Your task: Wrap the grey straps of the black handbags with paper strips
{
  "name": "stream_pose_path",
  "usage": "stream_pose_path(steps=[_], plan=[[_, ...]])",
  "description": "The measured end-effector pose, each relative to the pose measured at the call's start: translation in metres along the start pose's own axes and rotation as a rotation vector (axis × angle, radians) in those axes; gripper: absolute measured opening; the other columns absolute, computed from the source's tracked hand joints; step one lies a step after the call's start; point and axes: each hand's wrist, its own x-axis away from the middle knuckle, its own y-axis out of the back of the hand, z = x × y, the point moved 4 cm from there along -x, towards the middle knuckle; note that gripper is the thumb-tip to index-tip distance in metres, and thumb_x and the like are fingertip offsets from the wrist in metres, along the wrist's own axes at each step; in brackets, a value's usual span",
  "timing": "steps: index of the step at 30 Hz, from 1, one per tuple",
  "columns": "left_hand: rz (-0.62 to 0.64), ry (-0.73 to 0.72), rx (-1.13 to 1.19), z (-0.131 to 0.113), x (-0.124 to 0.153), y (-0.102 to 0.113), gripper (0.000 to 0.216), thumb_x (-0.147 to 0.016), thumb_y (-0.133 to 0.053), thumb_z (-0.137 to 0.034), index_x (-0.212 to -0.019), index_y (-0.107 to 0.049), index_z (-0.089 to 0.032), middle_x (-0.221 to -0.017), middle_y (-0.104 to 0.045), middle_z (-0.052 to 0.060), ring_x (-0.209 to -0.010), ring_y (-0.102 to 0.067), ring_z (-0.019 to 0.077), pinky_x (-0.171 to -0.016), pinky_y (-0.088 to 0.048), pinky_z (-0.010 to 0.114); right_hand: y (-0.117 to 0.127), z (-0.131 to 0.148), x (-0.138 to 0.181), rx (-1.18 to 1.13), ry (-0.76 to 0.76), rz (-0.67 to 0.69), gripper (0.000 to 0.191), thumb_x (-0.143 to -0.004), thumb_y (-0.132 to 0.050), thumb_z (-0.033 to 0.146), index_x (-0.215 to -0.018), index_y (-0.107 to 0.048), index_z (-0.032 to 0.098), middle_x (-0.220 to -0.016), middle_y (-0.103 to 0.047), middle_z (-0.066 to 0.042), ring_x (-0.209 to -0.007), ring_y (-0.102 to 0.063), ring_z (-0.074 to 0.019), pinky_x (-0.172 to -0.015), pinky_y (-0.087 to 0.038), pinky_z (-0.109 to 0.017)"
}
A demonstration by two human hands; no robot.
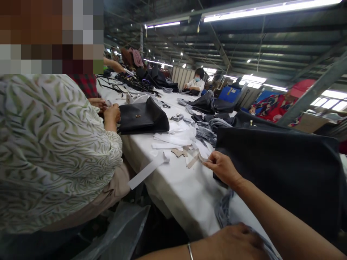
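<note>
My right hand (221, 168) reaches out over the white-covered table (176, 191) and pinches the end of a brownish paper strip (193, 160). Just right of that hand lies a large black bag (284, 169), with the wrist against its lower left corner. My left hand (235, 242), with a thin bracelet on its wrist, sits at the table's near edge. Its fingers are curled over a piece of grey wrapping (223, 213) that hangs from under the bag.
A co-worker in a leaf-patterned top (54, 151) sits close on the left, hands on a smaller black bag (143, 117). White paper strips (173, 139) and scraps litter the middle of the table. More bags and other people are farther back.
</note>
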Motion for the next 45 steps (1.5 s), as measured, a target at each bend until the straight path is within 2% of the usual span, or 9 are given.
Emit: stream_pose_path(steps=[6,11,14,22,25,29,34,39,45], plan=[[0.062,0.090,0.004,-0.009,0.000,0.016,0.022,-0.087,-0.056,-0.041,-0.092,-0.065,-0.022,-0.084,-0.069,0.000,-0.090,-0.059,0.0224,-0.080,-0.041,0.038,-0.022,0.001,0.032,-0.427,-0.240,0.207,0.038,-0.056,-0.078,0.036,-0.061,-0.045,0.019,-0.053,-0.046,0.006,-0.049,-0.041,-0.0082,-0.048,-0.033,-0.022],[0.099,0.110,0.054,-0.008,-0.003,0.009,0.037,-0.085,-0.055,-0.054,-0.097,-0.065,-0.020,-0.091,-0.070,0.003,-0.095,-0.058,0.0251,-0.089,-0.040,0.041,0.025,0.008,0.051,-0.915,-0.343,-0.020,0.045,-0.055,-0.084,0.041,-0.070,-0.049,0.017,-0.085,-0.068,-0.005,-0.072,-0.063,-0.0148,-0.066,-0.052,-0.028],[0.118,0.140,0.069,-0.009,-0.001,0.007,0.042,-0.084,-0.057,-0.055,-0.105,-0.064,-0.019,-0.094,-0.070,0.006,-0.104,-0.055,0.0282,-0.092,-0.040,0.042,0.063,0.011,0.077,-1.010,-0.326,-0.165,0.044,-0.058,-0.085,0.041,-0.075,-0.051,0.018,-0.072,-0.066,-0.001,-0.067,-0.064,-0.0157,-0.061,-0.052,-0.027],[-0.148,0.339,0.557,-0.024,-0.016,0.064,0.047,-0.074,-0.070,-0.050,-0.109,-0.066,-0.019,-0.114,-0.063,0.011,-0.117,-0.049,0.0291,-0.106,-0.033,0.045,0.132,0.049,0.233,-0.193,0.121,-0.774,0.013,-0.078,-0.071,0.018,-0.074,-0.058,0.021,-0.081,-0.068,-0.003,-0.076,-0.066,-0.0162,-0.069,-0.054,-0.029],[-0.263,0.553,1.170,-0.032,-0.027,0.075,0.049,-0.080,-0.059,-0.050,-0.114,-0.064,-0.014,-0.097,-0.066,0.011,-0.090,-0.059,0.0220,-0.080,-0.046,0.034,0.136,0.065,0.285,0.067,0.338,-0.702,0.020,-0.077,-0.067,0.006,-0.085,-0.059,0.023,-0.086,-0.070,-0.003,-0.079,-0.067,-0.0163,-0.071,-0.056,-0.029],[-0.396,0.804,1.642,-0.047,-0.039,0.071,0.049,-0.080,-0.060,-0.051,-0.103,-0.066,-0.008,-0.073,-0.062,0.007,-0.057,-0.051,0.0104,-0.051,-0.035,0.020,0.131,0.067,0.330,0.208,0.498,-0.519,0.031,-0.076,-0.065,0.000,-0.097,-0.061,0.023,-0.095,-0.072,-0.005,-0.085,-0.068,-0.0166,-0.077,-0.057,-0.029],[-0.391,0.878,1.360,-0.063,-0.045,0.066,0.038,-0.079,-0.066,-0.047,-0.074,-0.063,-0.009,-0.059,-0.055,0.001,-0.050,-0.043,0.0066,-0.050,-0.032,0.019,0.122,0.046,0.358,-0.020,0.294,-0.397,0.022,-0.078,-0.071,0.022,-0.099,-0.064,0.023,-0.104,-0.070,-0.008,-0.096,-0.067,-0.0217,-0.083,-0.057,-0.032],[-0.262,0.643,0.869,-0.090,-0.050,0.076,0.032,-0.088,-0.057,-0.037,-0.068,-0.060,-0.012,-0.059,-0.050,-0.001,-0.056,-0.042,0.0085,-0.055,-0.033,0.021,0.120,0.019,0.364,-0.489,-0.327,-0.584,0.029,-0.084,-0.064,0.038,-0.108,-0.067,0.022,-0.104,-0.070,-0.009,-0.088,-0.068,-0.0210,-0.075,-0.058,-0.029],[-0.279,0.381,0.515,-0.111,-0.037,0.075,0.020,-0.091,-0.056,-0.025,-0.076,-0.065,-0.015,-0.062,-0.056,0.000,-0.060,-0.050,0.0105,-0.060,-0.037,0.023,0.105,0.038,0.342,-0.791,-0.311,-0.556,0.020,-0.083,-0.066,0.038,-0.089,-0.073,0.020,-0.095,-0.070,-0.006,-0.092,-0.065,-0.0195,-0.084,-0.053,-0.028]])
